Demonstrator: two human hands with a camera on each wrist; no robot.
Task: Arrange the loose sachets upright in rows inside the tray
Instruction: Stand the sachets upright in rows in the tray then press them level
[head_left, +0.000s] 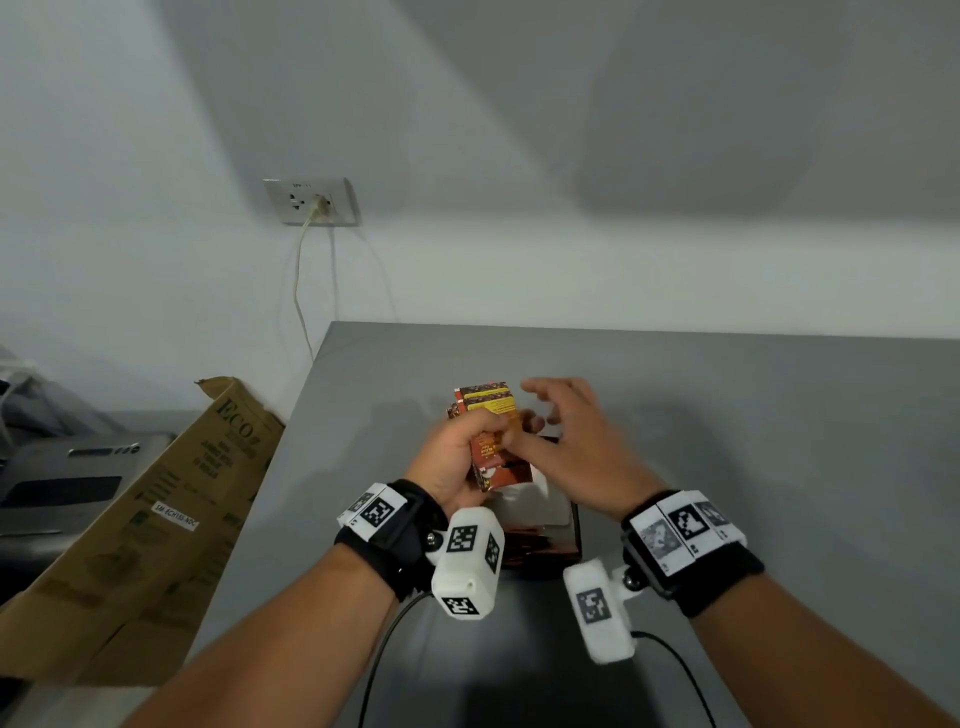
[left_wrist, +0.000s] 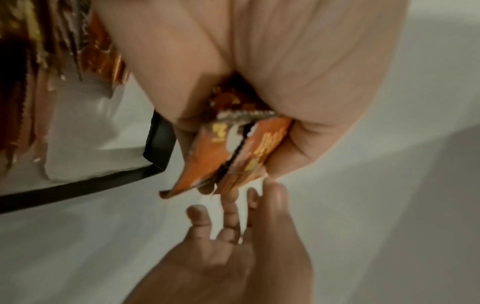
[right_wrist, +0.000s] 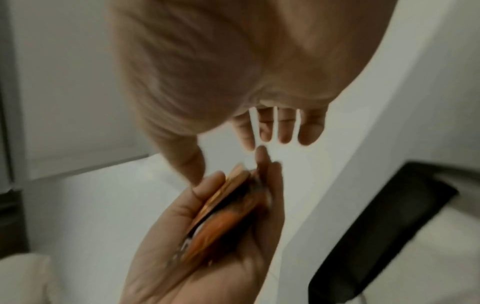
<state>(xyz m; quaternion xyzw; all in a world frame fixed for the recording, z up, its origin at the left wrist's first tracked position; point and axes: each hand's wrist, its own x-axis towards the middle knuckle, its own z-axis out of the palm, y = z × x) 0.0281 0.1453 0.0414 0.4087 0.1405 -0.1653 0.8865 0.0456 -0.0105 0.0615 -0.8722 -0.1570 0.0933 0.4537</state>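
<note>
Above the tray (head_left: 569, 538), left hand (head_left: 457, 457) clamps a sachet bundle (head_left: 488, 431) upright, likely squaring it; right hand (head_left: 566, 441) at 3 o'clock, fingers spread, holding nothing.

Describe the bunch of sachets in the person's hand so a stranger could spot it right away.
On the grey table, find the black-rimmed tray just ahead of the wrists. Directly above it the left hand grips a fanned bunch of orange-and-brown sachets. It is lifted clear of the tray, while the right hand is empty.
</note>
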